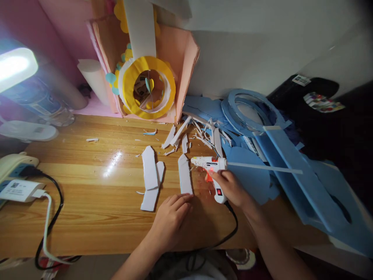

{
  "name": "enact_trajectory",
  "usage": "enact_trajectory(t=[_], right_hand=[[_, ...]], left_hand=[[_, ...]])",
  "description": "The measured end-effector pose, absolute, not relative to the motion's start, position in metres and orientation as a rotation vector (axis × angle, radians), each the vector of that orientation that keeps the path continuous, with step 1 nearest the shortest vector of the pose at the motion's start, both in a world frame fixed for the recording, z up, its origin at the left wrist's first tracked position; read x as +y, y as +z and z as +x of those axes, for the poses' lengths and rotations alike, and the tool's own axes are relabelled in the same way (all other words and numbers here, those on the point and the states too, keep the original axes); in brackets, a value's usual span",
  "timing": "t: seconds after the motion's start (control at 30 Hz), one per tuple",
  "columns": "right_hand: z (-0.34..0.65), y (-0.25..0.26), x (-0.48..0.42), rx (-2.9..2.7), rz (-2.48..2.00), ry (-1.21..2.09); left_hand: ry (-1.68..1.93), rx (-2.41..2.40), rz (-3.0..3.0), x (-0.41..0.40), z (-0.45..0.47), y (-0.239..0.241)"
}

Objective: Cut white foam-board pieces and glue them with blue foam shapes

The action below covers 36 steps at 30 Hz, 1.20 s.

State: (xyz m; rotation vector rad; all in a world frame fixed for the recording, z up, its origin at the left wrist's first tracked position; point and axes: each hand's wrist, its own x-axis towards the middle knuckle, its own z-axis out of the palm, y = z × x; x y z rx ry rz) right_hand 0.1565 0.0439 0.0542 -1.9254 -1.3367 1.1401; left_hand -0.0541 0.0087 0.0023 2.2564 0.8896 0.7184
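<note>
My right hand [231,189] is closed round the handle of a white hot glue gun [210,165], a finger on its orange trigger. The gun's nozzle points left at the top of a white foam strip [184,175] lying on the wooden desk [87,186]. A long glue stick [262,167] pokes out of the gun's back to the right. My left hand [170,219] rests palm down just below the strip, fingers curled loosely, fingertips at its lower end. Two more white foam pieces [150,177] lie overlapped to the left.
Blue foam sheets and rings [262,132] are piled at the right. A pink and yellow paper model [148,85] stands at the back. White scraps [186,134] litter the middle. A lamp [14,68], power strip [14,167] and cables [48,217] sit at the left.
</note>
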Motion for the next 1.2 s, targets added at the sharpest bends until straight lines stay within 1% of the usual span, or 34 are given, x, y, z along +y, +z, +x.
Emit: enact_trajectory(t=[0.1,0.33,0.87,1.07,1.2], right_hand=[[0.155,0.059,0.041,-1.409,-1.914,1.128],[0.148,0.057,0.035,-1.464,-1.905,1.268],[0.161,0.053,0.024,-1.424,-1.958,1.266],[0.168,0.054,0.018,-1.504,-1.973,1.205],[0.165,0.058,0.018,-1.602,-1.897,1.167]], left_hand=[[0.727,0.887,2.229,0.008,-0.055,0.002],[0.721,0.899,2.211,0.008,-0.055,0.004],[0.729,0.909,2.233,0.008,-0.054,-0.001],[0.729,0.901,2.235,0.007,-0.053,-0.003],[0.737,0.9,2.242,0.006,-0.053,-0.004]])
